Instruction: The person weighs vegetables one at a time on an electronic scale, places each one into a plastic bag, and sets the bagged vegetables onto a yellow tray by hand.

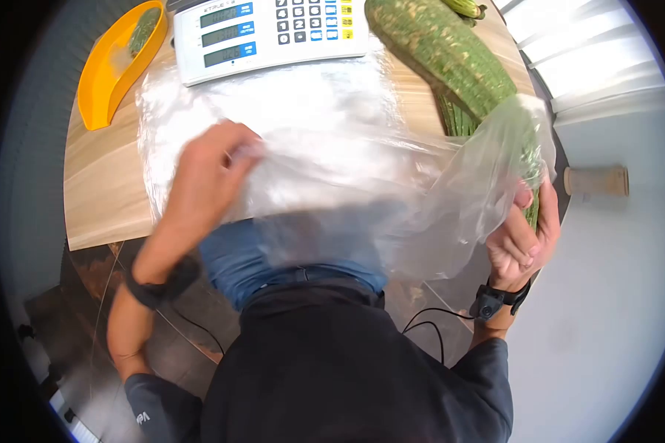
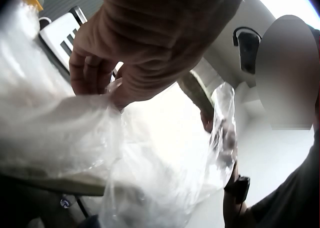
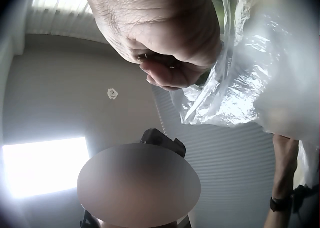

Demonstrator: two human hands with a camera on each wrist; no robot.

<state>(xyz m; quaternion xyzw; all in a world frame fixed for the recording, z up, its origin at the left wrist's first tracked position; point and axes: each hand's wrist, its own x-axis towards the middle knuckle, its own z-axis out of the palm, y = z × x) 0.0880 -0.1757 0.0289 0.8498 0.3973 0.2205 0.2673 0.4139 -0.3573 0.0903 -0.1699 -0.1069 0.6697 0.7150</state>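
Observation:
A clear plastic bag is stretched between both hands, over the front of the table. My left hand pinches its left edge between thumb and fingers; in the left wrist view the film hangs from the fingertips. On the right, my right hand grips a slim green gourd, whose upper part shows through the bag. The right wrist view has the curled fingers of that hand beside the crumpled bag film. A large mottled green gourd lies on the table just beyond the right hand.
A white scale with number keys stands at the back of the wooden table. Clear plastic sheeting lies before it. A yellow-orange tray at left holds a small green vegetable. Cables run from the wrist cameras.

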